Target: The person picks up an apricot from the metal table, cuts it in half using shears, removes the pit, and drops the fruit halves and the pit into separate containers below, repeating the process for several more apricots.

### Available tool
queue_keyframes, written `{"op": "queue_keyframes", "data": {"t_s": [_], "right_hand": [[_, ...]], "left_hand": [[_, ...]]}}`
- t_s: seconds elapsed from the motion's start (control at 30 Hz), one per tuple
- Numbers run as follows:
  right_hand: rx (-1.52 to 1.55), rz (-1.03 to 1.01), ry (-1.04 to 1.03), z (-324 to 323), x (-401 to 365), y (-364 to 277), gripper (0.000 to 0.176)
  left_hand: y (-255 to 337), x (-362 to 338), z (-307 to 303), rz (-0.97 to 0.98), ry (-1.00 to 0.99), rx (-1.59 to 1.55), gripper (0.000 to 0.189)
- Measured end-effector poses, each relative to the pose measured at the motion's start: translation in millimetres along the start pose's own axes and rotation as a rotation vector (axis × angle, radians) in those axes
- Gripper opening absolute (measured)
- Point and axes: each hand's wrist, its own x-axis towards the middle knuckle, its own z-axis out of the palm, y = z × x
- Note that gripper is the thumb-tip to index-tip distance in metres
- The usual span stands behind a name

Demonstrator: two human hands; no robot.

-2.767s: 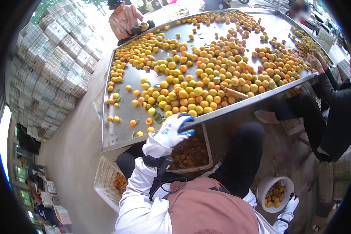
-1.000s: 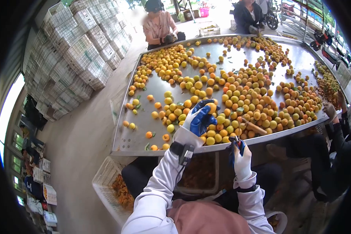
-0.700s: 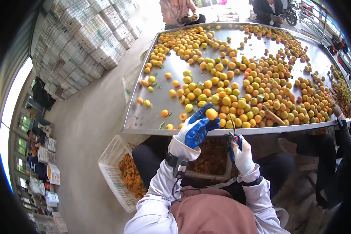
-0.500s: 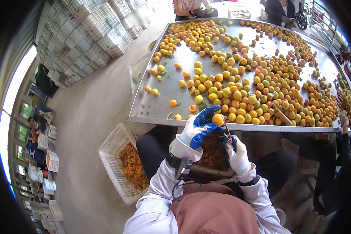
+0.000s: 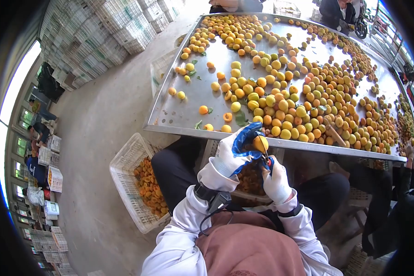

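Note:
Near the front edge of the metal table, my left hand (image 5: 234, 149), in a white glove with blue coating, is closed around a yellow-orange apricot (image 5: 261, 143). My right hand (image 5: 277, 181), gloved the same way, grips a small red-handled knife (image 5: 270, 162). Its thin blade meets the underside of the apricot. Below both hands, between my knees, a crate holds a heap of apricot pieces (image 5: 250, 179), partly hidden by my arms. Many whole apricots (image 5: 280, 108) lie on the metal table (image 5: 170, 115) just beyond my hands.
To my left on the floor stands a white crate (image 5: 124, 177) with split apricots (image 5: 152, 188). A wooden stick (image 5: 336, 136) lies among the fruit. Crates (image 5: 92, 41) are stacked at the back left. Other people sit across the table and at the right.
The apricot has turned in my left hand and sits slightly lower and to the right. My right hand has shifted a little left, with the knife still at the fruit.

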Motion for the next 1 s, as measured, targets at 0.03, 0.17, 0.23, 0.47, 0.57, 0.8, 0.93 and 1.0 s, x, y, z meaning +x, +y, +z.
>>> {"op": "queue_keyframes", "data": {"t_s": [0.03, 0.17, 0.23, 0.47, 0.57, 0.8, 0.93, 1.0], "right_hand": [[-0.019, 0.011, 0.028, 1.1, -0.5, -0.9, 0.014], [-0.047, 0.001, 0.180, 13.3, 2.3, 0.3, 0.014], [-0.076, 0.034, 0.186, 17.6, 3.8, 4.0, 0.016], [-0.007, 0.055, 0.076, 27.5, -0.2, 21.2, 0.022], [0.333, 0.097, -0.034, 30.0, -0.9, 26.4, 0.020], [1.239, 0.638, -0.230, 23.9, -1.7, 5.5, 0.023], [1.219, 0.536, -0.245, 24.7, -3.6, 19.4, 0.024], [0.505, 0.201, 0.143, 26.9, -6.4, 12.0, 0.026]], "left_hand": [[-2.0, -0.3, 1.7, 0.018, 0.010, -0.028, 0.068], [-8.6, -3.7, 12.3, -0.198, 0.016, -0.308, 0.047], [-21.0, -4.9, 16.5, -0.205, 0.054, -0.317, 0.046], [-55.7, -4.2, 17.0, -0.156, 0.163, -0.199, 0.032], [-57.9, -3.9, 17.5, -0.233, 0.208, -0.340, 0.021], [-43.3, -18.2, 18.8, -0.361, 0.105, -0.519, 0.034], [-56.3, -15.8, 16.3, -0.282, 0.076, -0.502, 0.041], [-64.1, -14.3, 8.5, -0.270, 0.063, -0.506, 0.036]]}}
